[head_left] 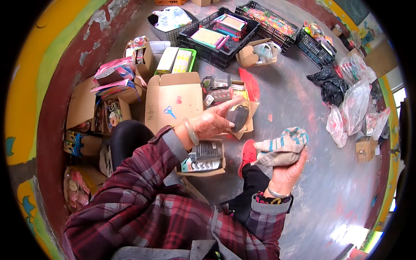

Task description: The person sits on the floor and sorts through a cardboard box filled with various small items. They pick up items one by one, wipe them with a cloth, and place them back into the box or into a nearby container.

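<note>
My left hand (208,123) is closed on a dark, rounded, flattish object (238,117), held up above an open carton of small goods. What kind of thing it is, I cannot make out. In my right hand (287,175) is a bunched grey-beige cloth (281,149) with teal stripes, apart from the dark object. Blue-handled scissors (170,112) lie on a flat cardboard piece (173,93) left of my left hand. Below that hand, a small open carton (215,171) holds dark and white packages.
Black crates (223,63) full of goods stand at the far side. Along the left wall are several cartons (82,106) packed with items. Clear plastic bags (356,106) and a black bag (331,86) lie at the right. A red shoe (247,156) is below the cloth.
</note>
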Tool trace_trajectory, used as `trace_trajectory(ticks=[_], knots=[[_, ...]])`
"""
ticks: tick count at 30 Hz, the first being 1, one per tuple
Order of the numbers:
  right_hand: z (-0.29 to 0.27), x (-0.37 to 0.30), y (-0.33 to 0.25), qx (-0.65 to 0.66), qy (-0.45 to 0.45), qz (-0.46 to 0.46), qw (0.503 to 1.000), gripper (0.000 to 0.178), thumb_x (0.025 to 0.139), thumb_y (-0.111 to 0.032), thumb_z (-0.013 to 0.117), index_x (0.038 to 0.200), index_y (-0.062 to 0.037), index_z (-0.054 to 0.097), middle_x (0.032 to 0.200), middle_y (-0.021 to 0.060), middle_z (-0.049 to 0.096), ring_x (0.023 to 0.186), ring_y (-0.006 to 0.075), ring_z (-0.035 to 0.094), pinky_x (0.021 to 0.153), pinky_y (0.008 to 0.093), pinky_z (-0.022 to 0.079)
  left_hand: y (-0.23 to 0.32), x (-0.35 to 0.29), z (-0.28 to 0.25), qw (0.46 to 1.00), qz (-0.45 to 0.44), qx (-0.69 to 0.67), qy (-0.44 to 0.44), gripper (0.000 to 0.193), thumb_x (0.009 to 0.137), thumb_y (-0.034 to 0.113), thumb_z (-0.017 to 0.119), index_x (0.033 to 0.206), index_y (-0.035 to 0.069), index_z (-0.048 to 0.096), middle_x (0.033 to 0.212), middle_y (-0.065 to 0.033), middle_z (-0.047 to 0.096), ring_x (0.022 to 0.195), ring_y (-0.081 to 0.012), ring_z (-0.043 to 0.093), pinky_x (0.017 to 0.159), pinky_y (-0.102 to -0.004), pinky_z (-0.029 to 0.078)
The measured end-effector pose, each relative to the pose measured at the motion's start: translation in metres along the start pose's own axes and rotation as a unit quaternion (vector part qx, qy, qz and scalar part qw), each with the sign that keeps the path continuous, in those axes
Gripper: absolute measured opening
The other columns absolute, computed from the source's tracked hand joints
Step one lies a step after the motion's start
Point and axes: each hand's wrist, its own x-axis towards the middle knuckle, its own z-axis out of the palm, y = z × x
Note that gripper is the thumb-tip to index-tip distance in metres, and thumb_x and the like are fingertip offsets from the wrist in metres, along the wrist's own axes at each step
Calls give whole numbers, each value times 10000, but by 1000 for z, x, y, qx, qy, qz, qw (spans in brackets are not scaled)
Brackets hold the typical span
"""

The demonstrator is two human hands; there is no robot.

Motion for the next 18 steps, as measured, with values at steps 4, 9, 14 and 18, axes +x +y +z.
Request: trace_trajectory(ticks=[4,9,14,18], knots=[[19,0,6,-110,-33,-114,987,471,878,-223,597,1280,-39,432,1184,103,553,1097,233,537,946,387,440,5,-29,32,1000,-1,4,24,705,846,-15,515,1468,107,205,1344,-92,451,1205,-224,482,977,-357,417],[58,-15,32,-261,-104,-225,933,573,849,-62,627,1333,-26,323,1197,134,511,1086,234,531,946,361,441,-5,-47,39,998,6,28,61,566,946,88,450,1465,144,229,1338,-73,455,1184,-208,491,943,-379,445],[61,-2,68,-534,-203,-195,797,385,846,-66,632,1209,-31,509,1192,121,536,1106,237,531,945,336,424,-10,-43,49,993,12,-34,111,464,989,199,405,1437,143,300,1296,-45,493,1155,-195,509,882,-407,478],[68,1,79,-554,-252,-269,746,347,830,-62,629,1166,-36,548,1204,143,553,1113,299,536,950,373,422,-8,-44,37,991,48,-83,97,454,982,225,421,1415,128,329,1276,-54,508,1119,-198,528,883,-408,476]])
